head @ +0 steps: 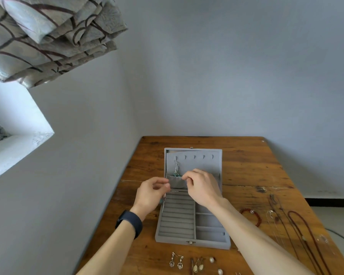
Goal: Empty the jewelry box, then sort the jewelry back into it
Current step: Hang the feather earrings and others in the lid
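Nearest you, along the table's (246,165) front edge, left to right: one pair of silver drop earrings (176,262); one pair of oval earrings (198,265); two pearls (212,260), lying apart.

Left wrist: dark band (130,223).

Left hand (150,193): over the box's left rear corner. Your fingers are curled and thumb meets forefinger just beside the pocket's left edge. A small teal piece (164,199) hangs under the fingers and appears to be pinched by them.

Box (193,242): grey velvet, open, at the table's middle, clasp facing you.
- Base, left half: ring rolls (177,217), nothing in them.
- Base, right half: square compartments (209,221). Those in view hold nothing, and your right forearm hides the rest.
- Lid (199,161): stands upright at the rear, with a row of hooks along the top. One teal dangle earring (176,169) hangs from the leftmost hook, its lower end inside the pocket.
- Pocket (176,182): grey fabric across the lid's foot. Nothing else of its contents can be seen.

Right hand (203,187): in front of the lid. Thumb and forefinger pinch the pocket's top edge, and the other fingers are curled.

Right of the box: one red bead bracelet (252,215), partly under your forearm. Beyond it lie several cords (306,231) and thin chains, lengthwise toward you.
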`<state>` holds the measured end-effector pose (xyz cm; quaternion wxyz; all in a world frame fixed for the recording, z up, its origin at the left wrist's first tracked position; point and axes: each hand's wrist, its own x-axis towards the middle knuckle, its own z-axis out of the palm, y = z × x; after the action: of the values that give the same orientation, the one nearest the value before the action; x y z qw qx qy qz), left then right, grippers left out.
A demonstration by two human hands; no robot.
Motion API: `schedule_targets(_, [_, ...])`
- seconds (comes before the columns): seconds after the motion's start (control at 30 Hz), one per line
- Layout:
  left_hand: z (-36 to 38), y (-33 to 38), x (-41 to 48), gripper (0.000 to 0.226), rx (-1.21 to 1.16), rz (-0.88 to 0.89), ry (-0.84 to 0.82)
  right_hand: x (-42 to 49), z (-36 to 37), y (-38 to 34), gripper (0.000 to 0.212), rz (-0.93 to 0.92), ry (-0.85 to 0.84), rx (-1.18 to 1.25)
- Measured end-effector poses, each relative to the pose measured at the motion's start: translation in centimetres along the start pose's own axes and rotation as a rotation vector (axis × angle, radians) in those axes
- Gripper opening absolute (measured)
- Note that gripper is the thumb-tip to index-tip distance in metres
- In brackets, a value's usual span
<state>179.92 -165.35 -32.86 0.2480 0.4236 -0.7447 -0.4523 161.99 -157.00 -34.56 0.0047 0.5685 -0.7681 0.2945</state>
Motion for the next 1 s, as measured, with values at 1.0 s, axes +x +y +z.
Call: schedule_targets(1.0, [0.4,7.7,-10.9,0.013,0.024,0.228,-0.190,-15.7,-6.7,-5.8,0.007,0.152,0.245,0.653])
